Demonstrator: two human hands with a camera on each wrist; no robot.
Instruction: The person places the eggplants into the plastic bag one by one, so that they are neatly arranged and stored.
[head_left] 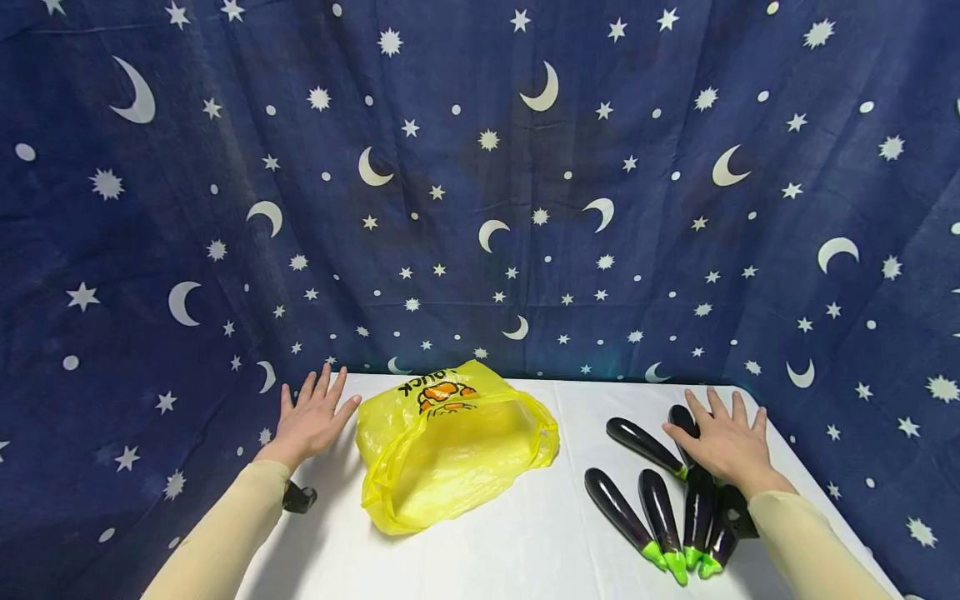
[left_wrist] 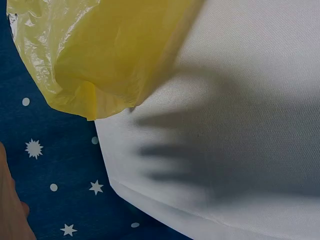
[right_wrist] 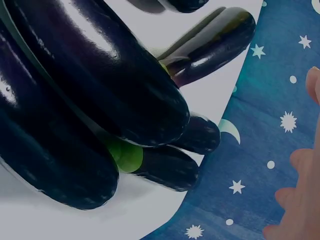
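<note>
A yellow plastic bag point(head_left: 465, 475) with a printed duck lies on the white table, its mouth gaping toward me. Left of the bag, my left hand point(head_left: 309, 423) is held over the table with its fingers spread, holding nothing. My right hand point(head_left: 723, 440) is spread in the same way above several glossy dark eggplants point(head_left: 621, 512) with green caps, and it hides part of the group. In the right wrist view, two large eggplants point(right_wrist: 100, 70) fill the left side, and the fingertips show at the right edge. The left wrist view shows the hand's shadow beside the bag point(left_wrist: 120, 45).
The white table point(head_left: 540, 542) ends at a dark blue curtain point(head_left: 450, 208) with moons and stars, which hangs behind and along both sides. A small black object point(head_left: 300, 498) shows under the left wrist.
</note>
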